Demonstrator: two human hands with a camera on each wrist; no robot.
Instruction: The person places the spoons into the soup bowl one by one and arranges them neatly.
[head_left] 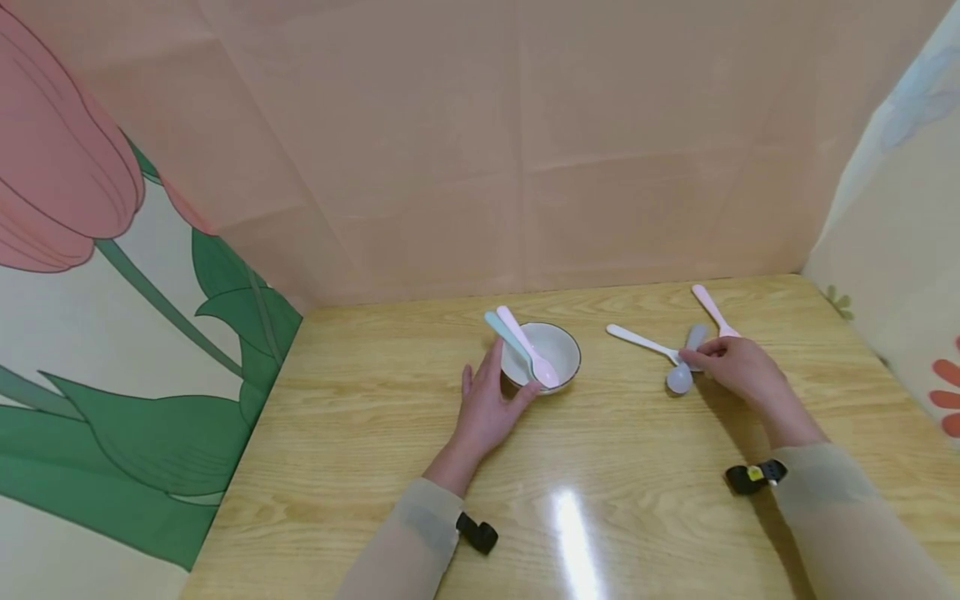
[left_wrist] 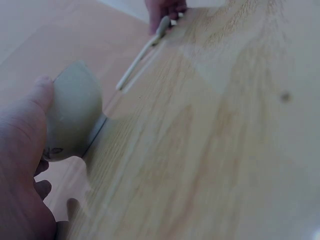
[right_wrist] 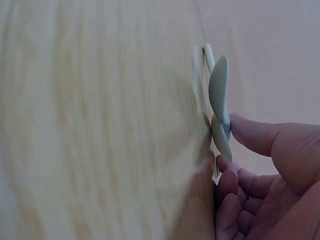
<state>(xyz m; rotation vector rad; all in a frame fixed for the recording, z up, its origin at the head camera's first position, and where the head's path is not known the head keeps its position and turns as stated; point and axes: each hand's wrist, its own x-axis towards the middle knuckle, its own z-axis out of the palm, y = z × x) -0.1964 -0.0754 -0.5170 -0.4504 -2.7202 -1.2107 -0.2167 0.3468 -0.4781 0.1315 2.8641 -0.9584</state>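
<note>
A white bowl (head_left: pixel 562 348) with a dark rim stands at the middle of the table. My left hand (head_left: pixel 483 408) grips its left side, thumb at the near edge and fingers round the far side. Inside lean a pink spoon (head_left: pixel 545 373) and a light blue spoon (head_left: pixel 501 326), handles over the rim. To the right, my right hand (head_left: pixel 738 367) pinches a grey spoon (head_left: pixel 679 380), which crosses a white spoon (head_left: pixel 637 337). The right wrist view shows the grey spoon (right_wrist: pixel 218 87) above the other one, near my thumb. Another pink spoon (head_left: pixel 711 307) lies behind, partly hidden by my right hand.
The wooden table (head_left: pixel 360 400) ends at a pinkish cloth wall (head_left: pixel 420 167) at the back. Printed flower panels (head_left: pixel 150 425) stand at the left and right. A bright light reflection lies on the tabletop near the front.
</note>
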